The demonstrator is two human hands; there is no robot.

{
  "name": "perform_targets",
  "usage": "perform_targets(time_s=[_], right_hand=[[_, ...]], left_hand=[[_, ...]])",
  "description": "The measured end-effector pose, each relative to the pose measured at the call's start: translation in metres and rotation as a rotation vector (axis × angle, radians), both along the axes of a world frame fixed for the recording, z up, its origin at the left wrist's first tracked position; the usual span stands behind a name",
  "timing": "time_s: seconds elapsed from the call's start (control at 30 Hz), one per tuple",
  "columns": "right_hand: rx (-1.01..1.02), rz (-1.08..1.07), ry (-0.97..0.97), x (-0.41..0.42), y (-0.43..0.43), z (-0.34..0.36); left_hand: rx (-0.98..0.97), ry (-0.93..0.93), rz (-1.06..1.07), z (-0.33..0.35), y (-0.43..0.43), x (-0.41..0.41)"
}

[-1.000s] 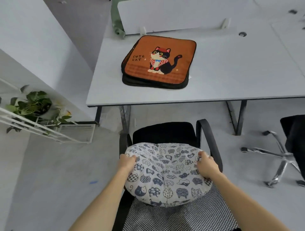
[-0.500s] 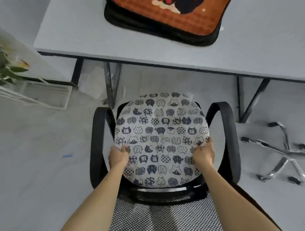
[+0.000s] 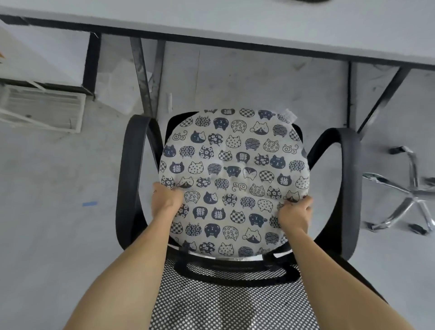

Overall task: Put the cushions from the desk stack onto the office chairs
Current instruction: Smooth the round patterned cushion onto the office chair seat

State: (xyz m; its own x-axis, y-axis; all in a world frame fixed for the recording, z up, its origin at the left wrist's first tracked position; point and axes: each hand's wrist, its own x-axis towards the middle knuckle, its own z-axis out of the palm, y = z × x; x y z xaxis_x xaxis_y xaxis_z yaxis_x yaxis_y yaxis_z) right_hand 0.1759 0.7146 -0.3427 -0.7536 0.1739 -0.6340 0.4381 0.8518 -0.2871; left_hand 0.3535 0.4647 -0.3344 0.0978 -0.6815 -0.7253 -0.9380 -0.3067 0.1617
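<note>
A round white cushion [image 3: 235, 174] printed with dark cat faces lies flat on the seat of a black office chair [image 3: 131, 179], between its two armrests. My left hand [image 3: 164, 200] grips the cushion's left edge and my right hand [image 3: 295, 212] grips its right edge, fingers curled into the fabric. The chair's mesh backrest [image 3: 233, 303] is right below me. Only a dark sliver of the desk stack [image 3: 303, 1] shows at the top edge of the view.
The grey desk [image 3: 211, 26] runs across the top, its black legs behind the chair. A white wire rack [image 3: 40, 106] stands on the floor at left. A second chair's chrome star base [image 3: 404, 190] sits at right.
The cushion has come down from a tilted hold onto the seat and lies flat. My head has tipped downward, so the orange cat cushion has left the view.
</note>
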Motion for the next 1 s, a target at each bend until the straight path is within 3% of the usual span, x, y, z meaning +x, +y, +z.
perform_targets(time_s=[0.2,0.4,0.5,0.6,0.67,0.87,1.0], right_hand=[[-0.031,-0.002,0.105,0.008,0.002,0.001],[-0.003,-0.003,0.111,0.015,0.0,-0.003],[0.048,0.218,0.25,0.017,-0.013,0.003],[0.107,0.608,0.262,0.006,-0.013,-0.004],[0.14,0.731,0.208,-0.002,-0.007,-0.013],[0.201,0.804,0.149,-0.006,0.005,-0.04],[0.242,0.851,0.059,-0.011,-0.002,-0.036]], left_hand=[[0.044,-0.101,0.036,0.006,0.006,-0.003],[-0.151,-0.032,-0.004,-0.006,0.024,0.005],[-0.436,0.096,-0.381,0.001,0.033,-0.008],[-0.466,0.16,-0.876,-0.011,0.026,-0.017],[-0.447,0.122,-1.043,-0.03,0.017,-0.011],[-0.496,0.043,-1.088,-0.063,0.015,-0.013],[-0.375,-0.022,-1.107,-0.051,0.012,-0.021]])
